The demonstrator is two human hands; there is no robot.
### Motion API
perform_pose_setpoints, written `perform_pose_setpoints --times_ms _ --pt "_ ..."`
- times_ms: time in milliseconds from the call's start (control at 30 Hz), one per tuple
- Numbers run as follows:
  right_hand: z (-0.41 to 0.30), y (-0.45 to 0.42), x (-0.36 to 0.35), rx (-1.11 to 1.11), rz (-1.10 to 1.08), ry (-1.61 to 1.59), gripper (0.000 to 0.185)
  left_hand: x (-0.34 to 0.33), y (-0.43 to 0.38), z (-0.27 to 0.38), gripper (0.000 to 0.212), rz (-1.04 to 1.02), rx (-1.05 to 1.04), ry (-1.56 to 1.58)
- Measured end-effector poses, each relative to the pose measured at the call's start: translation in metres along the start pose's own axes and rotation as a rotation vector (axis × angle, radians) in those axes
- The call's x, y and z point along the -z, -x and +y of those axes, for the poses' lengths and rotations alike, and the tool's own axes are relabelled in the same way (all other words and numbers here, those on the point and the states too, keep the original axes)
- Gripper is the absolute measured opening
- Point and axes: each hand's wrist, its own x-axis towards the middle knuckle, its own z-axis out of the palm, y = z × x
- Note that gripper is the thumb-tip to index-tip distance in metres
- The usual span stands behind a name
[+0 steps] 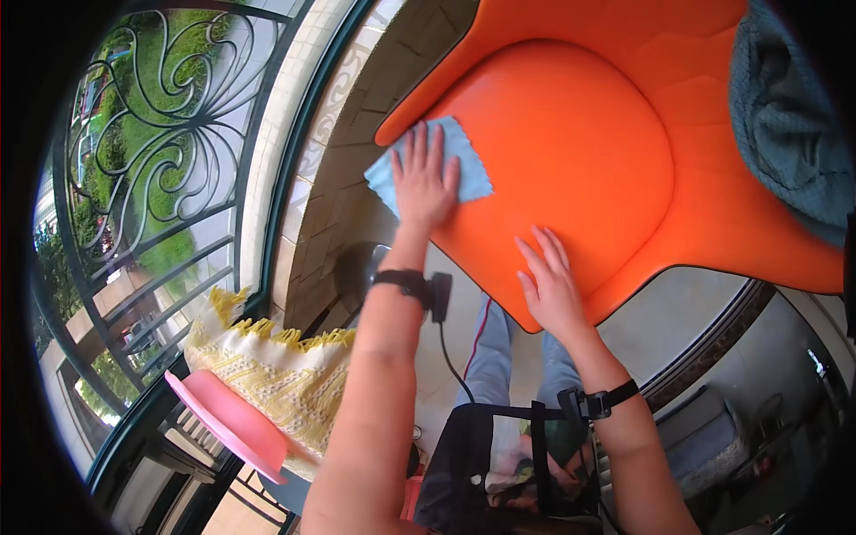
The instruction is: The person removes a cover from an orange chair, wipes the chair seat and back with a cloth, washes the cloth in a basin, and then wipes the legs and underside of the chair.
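An orange padded chair [568, 147] fills the upper part of the view. My left hand [424, 177] lies flat, fingers spread, on a light blue cloth [473, 175] with zigzag edges. The cloth lies across the seat's left edge, and part of it reaches past that edge. My right hand [552, 287] rests on the seat's near edge, fingers a little apart, with nothing in it. A grey-blue textile [769, 134] lies on the chair at the far right.
A pink basin [227, 421] and a yellow-and-white knitted cloth [287, 381] with fringe are at the lower left. Behind them is a window frame with a wrought-iron railing [194, 124]. A grey cushioned thing [702, 435] is at the lower right.
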Motion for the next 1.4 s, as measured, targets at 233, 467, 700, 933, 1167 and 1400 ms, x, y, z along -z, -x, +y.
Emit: perform_pose_setpoints --times_ms 233,467,700,933,1167,1400 --pt "0.019 0.013 0.002 -0.024 0.018 -0.103 0.043 -0.001 0.003 -0.011 0.052 -0.012 -0.114 0.060" --pt "0.026 0.038 0.016 -0.074 0.023 -0.148 0.041 0.004 0.069 0.053 0.059 -0.297 -0.313 0.144" --pt "0.038 0.045 0.038 -0.127 0.101 -0.120 0.039 0.014 0.076 0.073 0.056 -0.515 -0.489 0.354" --pt "0.042 0.028 0.048 -0.124 0.149 -0.134 0.039 -0.012 -0.039 0.016 0.050 0.019 -0.156 0.204" --pt "0.047 0.021 0.049 -0.111 0.170 -0.133 0.038 -0.025 -0.073 0.065 0.056 0.036 -0.247 0.079" --pt "0.053 0.027 0.057 -0.146 0.170 -0.163 0.036 -0.012 -0.025 0.049 0.044 -0.075 -0.225 0.231"
